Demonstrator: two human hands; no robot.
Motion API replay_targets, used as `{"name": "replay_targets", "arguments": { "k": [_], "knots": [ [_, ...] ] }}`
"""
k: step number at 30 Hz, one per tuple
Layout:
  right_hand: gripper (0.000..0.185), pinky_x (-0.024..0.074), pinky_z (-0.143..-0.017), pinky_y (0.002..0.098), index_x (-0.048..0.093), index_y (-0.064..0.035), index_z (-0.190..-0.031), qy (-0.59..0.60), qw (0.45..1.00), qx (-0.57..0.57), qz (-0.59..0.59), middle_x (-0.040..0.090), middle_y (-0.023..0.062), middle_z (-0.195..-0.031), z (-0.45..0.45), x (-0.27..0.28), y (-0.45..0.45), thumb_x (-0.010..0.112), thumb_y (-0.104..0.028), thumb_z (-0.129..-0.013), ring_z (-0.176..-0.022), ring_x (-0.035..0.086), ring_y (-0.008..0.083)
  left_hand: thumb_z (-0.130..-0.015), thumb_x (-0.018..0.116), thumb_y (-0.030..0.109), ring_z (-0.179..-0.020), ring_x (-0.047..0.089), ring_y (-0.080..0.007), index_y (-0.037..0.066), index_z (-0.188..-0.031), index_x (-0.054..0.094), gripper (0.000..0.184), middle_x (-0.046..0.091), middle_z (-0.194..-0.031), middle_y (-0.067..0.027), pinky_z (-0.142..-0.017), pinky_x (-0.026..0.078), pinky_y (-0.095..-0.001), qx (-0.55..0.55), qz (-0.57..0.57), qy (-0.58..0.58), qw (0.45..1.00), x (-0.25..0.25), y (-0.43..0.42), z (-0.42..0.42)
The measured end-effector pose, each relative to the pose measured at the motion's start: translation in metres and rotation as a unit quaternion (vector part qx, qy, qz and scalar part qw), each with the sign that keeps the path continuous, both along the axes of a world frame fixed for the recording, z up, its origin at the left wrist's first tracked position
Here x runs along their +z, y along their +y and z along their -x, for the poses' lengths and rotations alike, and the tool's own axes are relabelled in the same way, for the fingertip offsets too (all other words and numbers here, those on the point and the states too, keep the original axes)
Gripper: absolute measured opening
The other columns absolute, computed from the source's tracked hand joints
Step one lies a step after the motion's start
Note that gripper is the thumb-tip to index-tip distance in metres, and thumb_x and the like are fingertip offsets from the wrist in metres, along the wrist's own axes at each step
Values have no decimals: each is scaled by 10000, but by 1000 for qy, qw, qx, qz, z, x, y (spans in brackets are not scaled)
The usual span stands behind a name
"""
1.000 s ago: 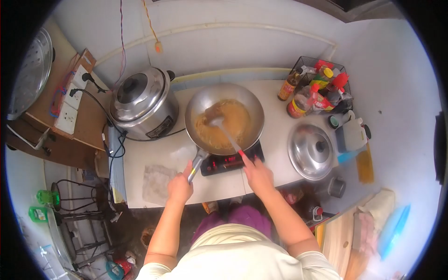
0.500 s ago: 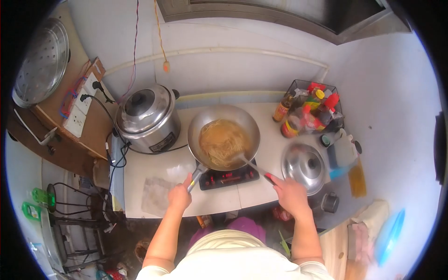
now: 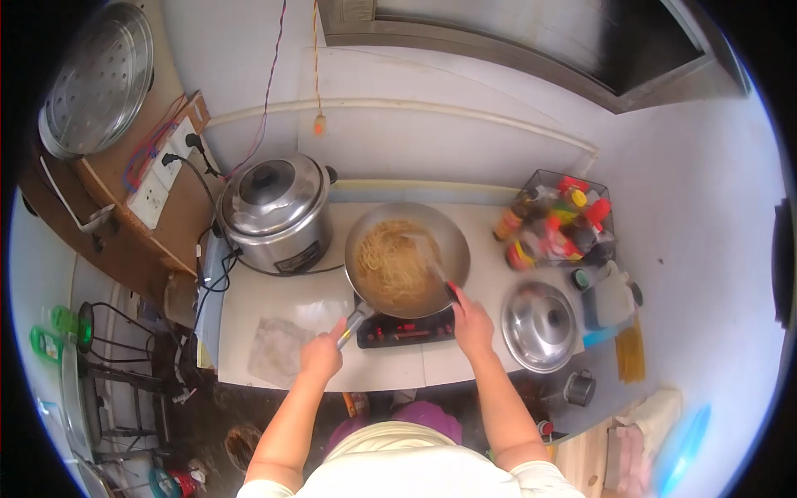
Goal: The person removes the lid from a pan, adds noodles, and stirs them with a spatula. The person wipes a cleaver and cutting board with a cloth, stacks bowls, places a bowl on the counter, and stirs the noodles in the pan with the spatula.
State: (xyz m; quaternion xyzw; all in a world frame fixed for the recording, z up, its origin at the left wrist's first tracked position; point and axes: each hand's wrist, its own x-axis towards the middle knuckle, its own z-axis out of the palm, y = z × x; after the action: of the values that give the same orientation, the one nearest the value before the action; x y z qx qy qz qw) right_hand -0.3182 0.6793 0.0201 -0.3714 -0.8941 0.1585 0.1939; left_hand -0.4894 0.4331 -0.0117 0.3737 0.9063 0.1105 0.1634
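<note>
A steel wok [image 3: 457, 249] stands on a black induction cooktop [image 3: 407, 332] whose red display is lit. Noodles in brownish broth [image 3: 388, 261] lie inside it. My left hand [image 3: 322, 357] is wrapped around the wok's handle [image 3: 355, 321]. In my right hand [image 3: 471, 322] is the red-and-black grip of a spatula [image 3: 437, 267], its blade over the noodles toward the wok's upper right and slightly blurred.
Left of the wok stands a lidded steel electric cooker [image 3: 278, 220]. A domed lid [image 3: 538, 326] lies on the right, below a wire basket [image 3: 610, 249] of sauce bottles. A grey cloth [image 3: 281, 349] rests front left. Power sockets [image 3: 158, 183] are mounted at left.
My right hand has moved left and up, carrying the spatula farther into the wok. The noodles have shifted toward the left side. My left hand keeps its hold; the view has shifted slightly.
</note>
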Motion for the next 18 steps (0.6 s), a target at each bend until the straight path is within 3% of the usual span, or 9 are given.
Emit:
{"name": "replay_targets", "arguments": {
  "k": [3,7,10,16,18],
  "knots": [
    [342,458,-673,434,543,-175,-1212,-22,998,-19,49,587,158,-806,3,0,-7,523,-203,-872,-769,576,345,-701,593,78,-813,609,-321,365,-1362,337,764,618,-865,-116,-692,477,-447,18,19,-21,999,-2,1,1],
    [341,449,-709,430,549,-172,-1209,-36,991,5,125,607,174,-849,-7,6,-15,524,-193,-869,-809,576,347,-702,593,79,-812,610,-322,370,-1361,334,766,616,-861,-118,-687,478,-447,19,24,-17,999,-3,3,1],
    [314,459,-670,430,577,-145,-1169,11,994,62,91,583,158,-773,-22,0,-18,543,-218,-865,-756,579,342,-702,592,77,-808,609,-327,368,-1362,333,766,614,-857,-123,-683,479,-450,17,31,-17,999,-2,2,2],
    [310,444,-690,424,589,-151,-1157,-39,988,91,119,588,173,-828,-53,42,-31,556,-193,-852,-789,566,355,-704,584,72,-799,608,-337,364,-1361,336,761,612,-850,-135,-679,478,-458,13,19,-19,1000,-1,3,3],
    [288,457,-642,424,605,-160,-1134,-46,991,89,88,577,147,-782,-63,47,-29,563,-213,-854,-725,577,333,-704,583,71,-798,607,-338,361,-1362,334,760,611,-849,-138,-678,477,-460,14,19,-19,1000,-1,3,3]
  ]
}}
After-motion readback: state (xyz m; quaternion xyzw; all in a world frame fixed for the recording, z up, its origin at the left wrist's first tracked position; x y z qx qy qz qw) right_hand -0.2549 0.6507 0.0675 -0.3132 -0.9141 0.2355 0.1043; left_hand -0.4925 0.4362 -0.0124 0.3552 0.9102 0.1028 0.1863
